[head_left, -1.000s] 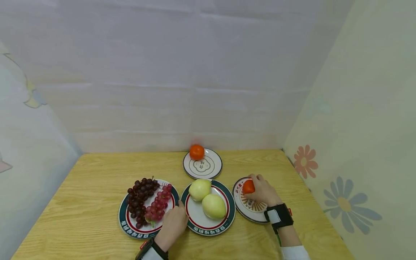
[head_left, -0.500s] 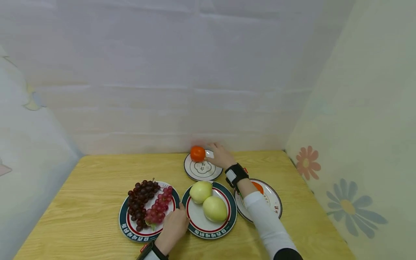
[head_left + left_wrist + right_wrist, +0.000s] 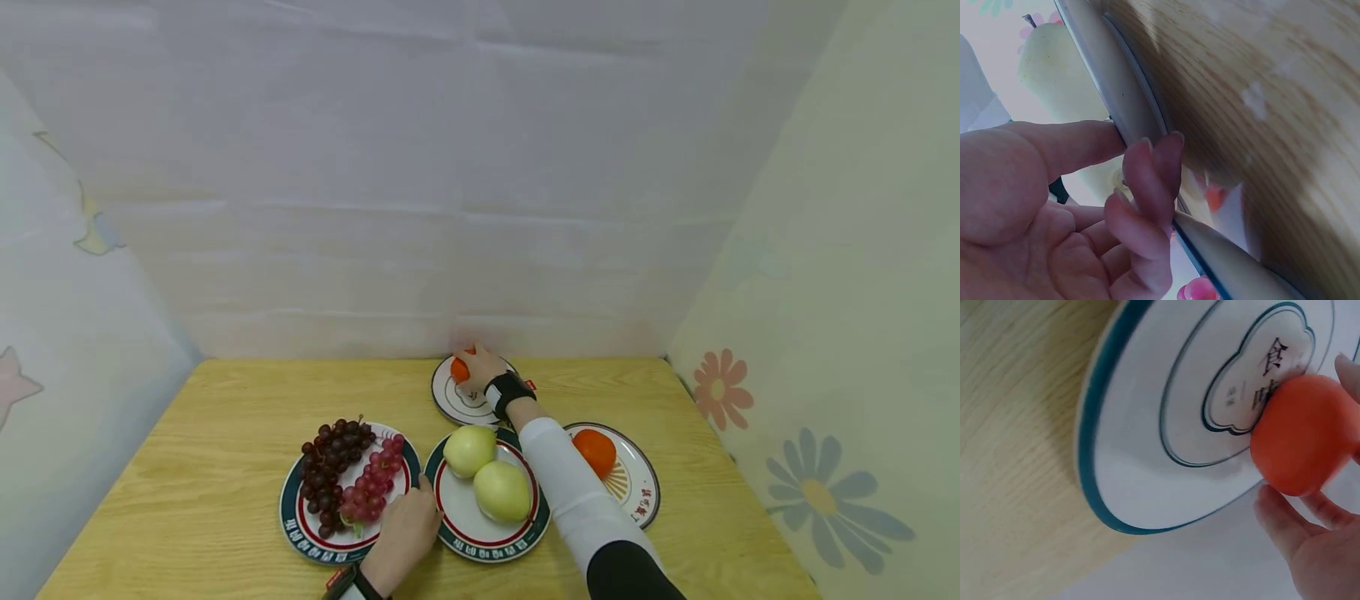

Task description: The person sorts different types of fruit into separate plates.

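At the far edge my right hand (image 3: 483, 368) grips a smooth, blocky orange-red fruit (image 3: 1304, 434) on a small white plate (image 3: 1135, 481) with printed characters. The fingers curl at one side of the fruit and the thumb at the other. My left hand (image 3: 411, 523) lies between two green-rimmed plates, fingers loosely bent. In the left wrist view its thumb (image 3: 1085, 147) reaches the rim of the plate (image 3: 465, 533) with two yellow-green pears (image 3: 502, 492). Its bent fingers overlap the gap beside the grape plate (image 3: 300, 533), which bears dark grapes (image 3: 326, 467) and pinkish-red grapes (image 3: 371, 483).
Another orange-red fruit (image 3: 596, 452) sits on a patterned plate (image 3: 637, 483) at the right, partly behind my right sleeve (image 3: 570, 492). My forearm crosses above the pear plate's right edge. A pale wall sheet (image 3: 450, 208) rises behind the wooden table (image 3: 202, 467).
My right hand has let go of the fruit on the right plate, crossed to the far plate and taken hold of the fruit there. The left hand has stayed between the plates.
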Available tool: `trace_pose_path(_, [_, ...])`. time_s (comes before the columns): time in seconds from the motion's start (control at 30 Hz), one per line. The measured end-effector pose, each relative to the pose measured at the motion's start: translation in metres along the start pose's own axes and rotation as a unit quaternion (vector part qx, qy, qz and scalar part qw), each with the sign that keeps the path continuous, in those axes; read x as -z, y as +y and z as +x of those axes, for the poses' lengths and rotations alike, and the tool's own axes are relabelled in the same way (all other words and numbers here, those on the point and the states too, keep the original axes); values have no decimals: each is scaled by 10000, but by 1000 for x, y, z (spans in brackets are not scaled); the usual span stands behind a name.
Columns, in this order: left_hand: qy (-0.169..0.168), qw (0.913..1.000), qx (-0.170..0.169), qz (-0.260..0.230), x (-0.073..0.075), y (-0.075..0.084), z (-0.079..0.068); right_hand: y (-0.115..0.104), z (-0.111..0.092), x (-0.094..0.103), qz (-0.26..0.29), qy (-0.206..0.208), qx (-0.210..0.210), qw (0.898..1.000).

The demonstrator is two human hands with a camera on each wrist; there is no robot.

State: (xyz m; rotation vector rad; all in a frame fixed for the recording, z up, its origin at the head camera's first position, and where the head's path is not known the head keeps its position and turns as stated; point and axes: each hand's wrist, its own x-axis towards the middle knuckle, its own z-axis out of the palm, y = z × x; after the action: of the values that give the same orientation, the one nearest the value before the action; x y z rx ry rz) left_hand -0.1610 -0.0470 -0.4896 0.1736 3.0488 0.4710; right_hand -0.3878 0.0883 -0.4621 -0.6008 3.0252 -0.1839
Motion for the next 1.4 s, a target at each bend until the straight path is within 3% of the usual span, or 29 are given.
trace_pose_path(0.13, [32, 10000, -23, -12, 2, 2, 1, 5, 2, -2, 211, -185, -279, 9992])
trace_pose_path(0.23, [44, 10000, -21, 11, 2, 3, 3, 13, 2, 1, 379, -76, -111, 9992])
trace_pose_path(0.37, [15, 10000, -22, 26, 3, 4, 4, 24, -14, 24, 610, 90, 241, 9978])
trace_pose_path(0.57, [-193, 9997, 147, 13, 5, 4, 4, 40, -69, 77, 497, 429, 415, 9970])
trace_pose_path(0.7, [-134, 9999, 70, 53, 7, 4, 5, 54, -116, 105, 775, 587, 156, 9951])
trace_pose_path(0.8, [-61, 10000, 31, 58, 8, 4, 6, 69, -151, 114, 896, 597, -184, 9940])
trace_pose_path(0.9, [-62, 10000, 38, 18, 9, 5, 6, 85, -184, 111, 757, 645, -565, 9934])
trace_pose_path(1.1, [-108, 9999, 20, -20, 8, 4, 5, 114, -232, 74, 664, 513, -1165, 9896])
trace_pose_path(1.4, [-99, 9999, 83, -4, 7, 3, 4, 128, -256, 35, 810, -22, -1917, 9781])
